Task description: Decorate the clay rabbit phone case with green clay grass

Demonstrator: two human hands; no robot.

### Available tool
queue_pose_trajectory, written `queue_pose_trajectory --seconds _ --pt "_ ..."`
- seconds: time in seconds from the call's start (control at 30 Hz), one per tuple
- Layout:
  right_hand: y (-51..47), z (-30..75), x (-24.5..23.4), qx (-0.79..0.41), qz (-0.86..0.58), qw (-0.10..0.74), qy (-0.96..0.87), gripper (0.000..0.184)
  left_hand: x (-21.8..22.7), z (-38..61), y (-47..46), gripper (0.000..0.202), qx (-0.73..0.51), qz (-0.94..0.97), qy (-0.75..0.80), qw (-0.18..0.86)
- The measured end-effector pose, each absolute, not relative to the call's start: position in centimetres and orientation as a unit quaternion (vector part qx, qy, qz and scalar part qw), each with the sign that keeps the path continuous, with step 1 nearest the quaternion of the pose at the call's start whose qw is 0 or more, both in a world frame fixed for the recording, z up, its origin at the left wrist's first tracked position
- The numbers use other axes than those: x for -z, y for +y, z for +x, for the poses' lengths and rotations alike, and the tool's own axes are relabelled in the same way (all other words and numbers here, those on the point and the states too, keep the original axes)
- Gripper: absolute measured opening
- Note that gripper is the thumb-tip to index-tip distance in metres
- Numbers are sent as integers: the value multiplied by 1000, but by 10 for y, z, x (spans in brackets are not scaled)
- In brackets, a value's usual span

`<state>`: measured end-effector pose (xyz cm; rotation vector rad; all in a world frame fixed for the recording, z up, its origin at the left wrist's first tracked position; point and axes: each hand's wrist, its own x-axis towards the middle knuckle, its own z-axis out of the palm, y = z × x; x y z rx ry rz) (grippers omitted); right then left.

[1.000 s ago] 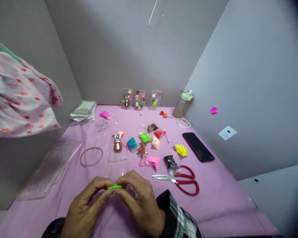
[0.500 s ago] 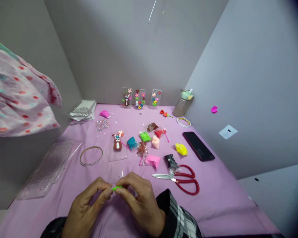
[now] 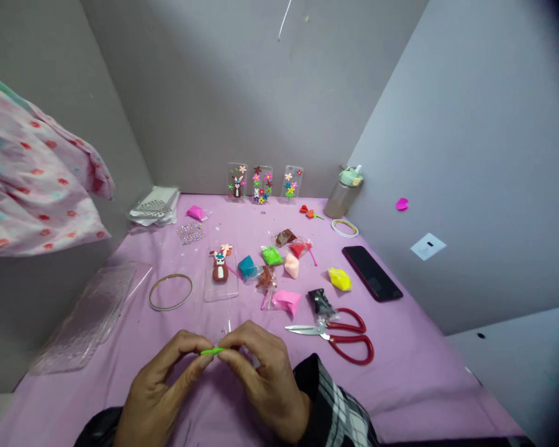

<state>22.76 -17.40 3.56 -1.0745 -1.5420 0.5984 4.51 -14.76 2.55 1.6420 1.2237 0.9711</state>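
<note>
Inscriptions: no lettering, brand, number or sign legible on the phone (image 3: 371, 273), the bottle (image 3: 342, 197) beyond the phone, or the white wall plate (image 3: 422, 249) right of the phone.

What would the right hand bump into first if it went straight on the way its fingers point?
Beyond the small green piece it pinches, the right hand would most likely meet the left hand, whose fingertips face its own closely; exact depth is hard to judge.

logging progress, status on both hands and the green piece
Left hand and right hand pinching green piece. Scissors nearby, apart from both hands. Nothing seen blocking them.
</note>
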Motion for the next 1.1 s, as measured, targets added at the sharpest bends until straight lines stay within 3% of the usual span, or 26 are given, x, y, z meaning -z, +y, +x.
queue_pose_trajectory --seconds 0.17,0.6,0.93,1.1 --pt "-175 226 -35 -252 -449 555 -653 28 -27 45 -148 19 -383 664 492 412" --pt "-176 227 -33 -298 -461 540 -638 13 -30 51 -146 12 -410 664 463 420" --pt "-177 227 -36 -255 -470 581 -613 12 -29 42 -148 37 -352 662 518 412" --pt "-177 227 -36 -253 -469 576 -620 14 -29 47 -148 30 -374 645 530 403"
